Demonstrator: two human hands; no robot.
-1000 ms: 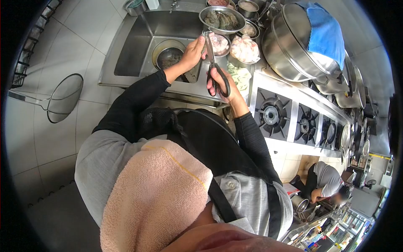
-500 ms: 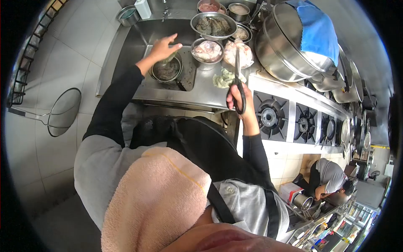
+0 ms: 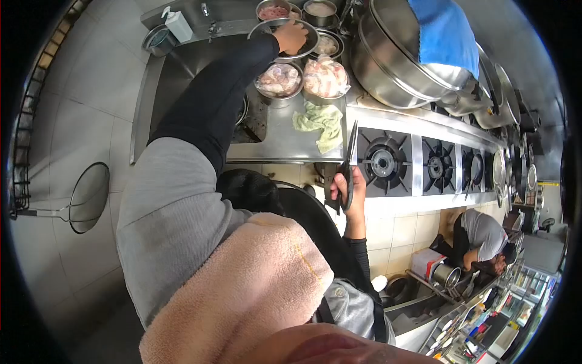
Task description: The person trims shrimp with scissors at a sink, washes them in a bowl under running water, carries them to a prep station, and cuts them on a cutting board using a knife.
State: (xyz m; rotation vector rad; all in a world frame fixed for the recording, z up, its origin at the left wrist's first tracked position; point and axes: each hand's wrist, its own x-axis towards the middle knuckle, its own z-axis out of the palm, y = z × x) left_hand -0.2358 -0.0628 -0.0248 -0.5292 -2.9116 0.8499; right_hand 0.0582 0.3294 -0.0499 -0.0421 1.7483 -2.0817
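Observation:
My left hand (image 3: 292, 37) reaches down into a wide metal bowl (image 3: 258, 51) at the back of the counter. Its fingers are bent into the bowl, and the tips and whatever they grip are hidden. In my right hand (image 3: 351, 189) is a pair of black-handled scissors (image 3: 345, 171), blades pointing up and away from me, in front of the counter edge. Nearer than the wide bowl stand a bowl of pale raw meat (image 3: 279, 79) and another with bagged pale meat (image 3: 326, 77). A crumpled green cloth (image 3: 321, 125) lies before them.
The sink (image 3: 176, 76) is left, partly behind my arm. A soap bottle (image 3: 177, 25) and metal pot (image 3: 159, 40) stand behind it. To the right are a large steamer pot (image 3: 388, 67) and gas burners (image 3: 383, 162). A strainer (image 3: 89, 197) is far left; another person (image 3: 482, 236) bends over at right.
My left hand has moved from over the sink to the wide bowl, where grey prawns showed before. The scissors have come back toward me, away from the bagged meat.

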